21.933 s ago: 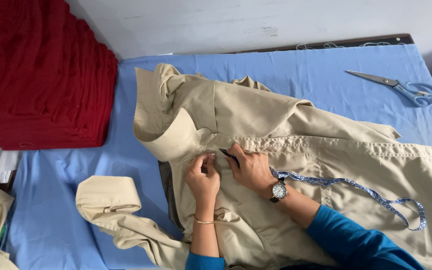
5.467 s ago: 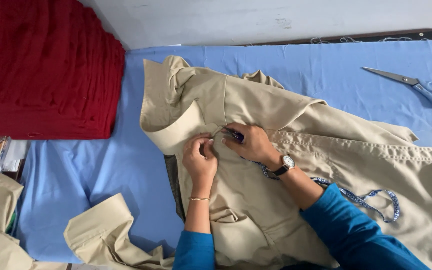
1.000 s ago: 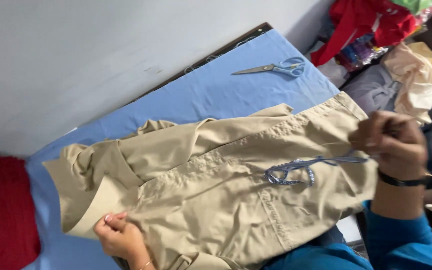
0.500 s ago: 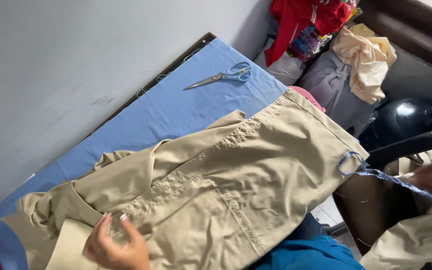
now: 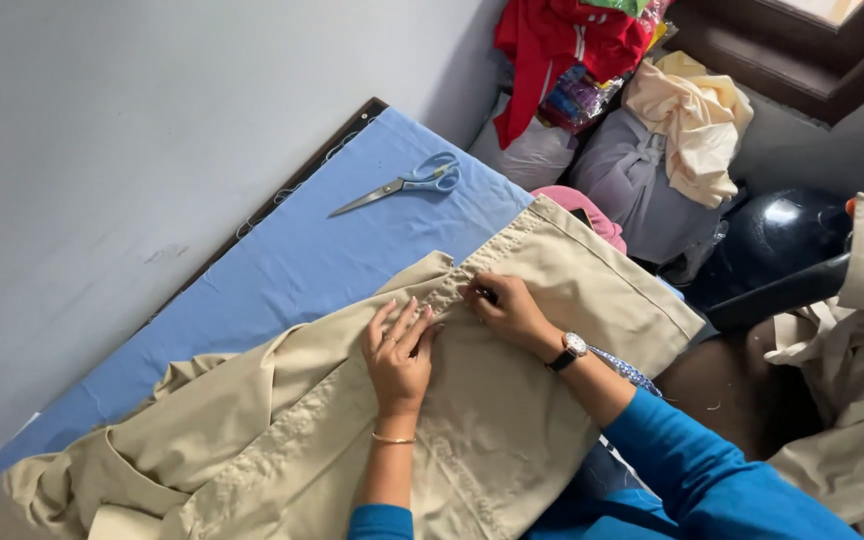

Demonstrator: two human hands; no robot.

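Head view: I see a big tan cloth garment (image 5: 282, 440) spread over the blue cloth-covered table (image 5: 252, 290). My left hand (image 5: 399, 352) lies flat on the garment, fingers spread wide. At about 2 o'clock from it, just beside it, my right hand (image 5: 510, 312) with a wristwatch presses a small dark tool (image 5: 488, 295) on the seam, fingers pinched on it. At 12 o'clock, well apart, lie blue-handled metal scissors (image 5: 402, 186). At 3 o'clock sits a dark round helmet (image 5: 782, 245).
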